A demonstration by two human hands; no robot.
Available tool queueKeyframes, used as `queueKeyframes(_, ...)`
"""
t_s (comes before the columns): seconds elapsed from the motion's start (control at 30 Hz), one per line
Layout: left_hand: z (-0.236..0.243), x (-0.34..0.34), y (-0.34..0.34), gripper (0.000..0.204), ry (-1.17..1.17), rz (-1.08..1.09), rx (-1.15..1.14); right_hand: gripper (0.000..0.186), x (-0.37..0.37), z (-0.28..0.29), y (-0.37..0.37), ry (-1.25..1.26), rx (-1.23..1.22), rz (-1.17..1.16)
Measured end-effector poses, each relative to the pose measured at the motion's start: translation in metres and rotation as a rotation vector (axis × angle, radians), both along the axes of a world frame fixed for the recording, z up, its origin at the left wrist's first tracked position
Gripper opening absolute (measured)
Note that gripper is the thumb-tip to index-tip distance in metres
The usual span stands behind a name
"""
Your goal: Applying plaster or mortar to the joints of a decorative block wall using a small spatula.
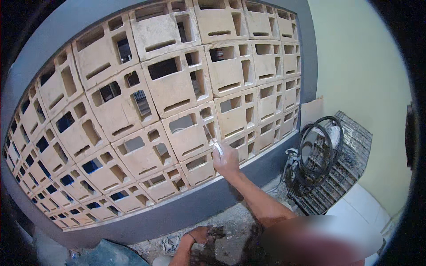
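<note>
My right hand (227,160) reaches up to the wall of cream ventilation blocks (188,137). Its fingers are closed round a slim whitish tool (217,148), whose exact kind I cannot make out. The tool's tip points up into a narrow upright opening of one block, in the second row from the bottom. Low down, in front of the dark grey ledge, is my left hand (200,235), with a dark band on the wrist. Its fingers look curled, and whatever they may hold is lost against the dark, cluttered floor.
A dark grey frame (308,53) surrounds the blocks, with a grey ledge (173,217) below. At right, a coil of black hose (304,162) rests on dirty ribbed panels (341,155) beside a pale green wall (364,66). Rubble and a dark green sheet (108,253) lie on the floor.
</note>
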State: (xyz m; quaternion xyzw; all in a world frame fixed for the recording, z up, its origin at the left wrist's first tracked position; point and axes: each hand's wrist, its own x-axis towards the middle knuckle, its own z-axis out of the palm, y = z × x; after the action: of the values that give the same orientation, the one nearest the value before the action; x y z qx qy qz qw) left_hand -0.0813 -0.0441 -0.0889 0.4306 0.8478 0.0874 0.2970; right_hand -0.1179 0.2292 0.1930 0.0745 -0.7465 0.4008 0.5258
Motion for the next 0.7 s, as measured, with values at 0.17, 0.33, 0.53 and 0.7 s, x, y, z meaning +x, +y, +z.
queueKeyframes(0.17, 0.001, 0.002, 0.006, 0.071, 0.088, -0.051, 0.187, 0.009, -0.027, 0.0, 0.017, 0.053, 0.041, 0.02)
queueKeyframes(0.33, 0.021, -0.008, 0.032, 0.077, -0.031, -0.104, -0.121, 0.009, -0.041, -0.014, 0.019, 0.135, -0.038, -0.019)
queueKeyframes(0.53, 0.053, -0.001, 0.047, 0.069, -0.078, -0.051, -0.109, 0.011, -0.036, 0.0, 0.073, 0.087, 0.052, -0.076)
queueKeyframes(0.7, 0.05, 0.008, 0.032, 0.068, -0.081, -0.017, -0.046, 0.012, -0.024, 0.003, 0.034, 0.024, -0.162, -0.143)
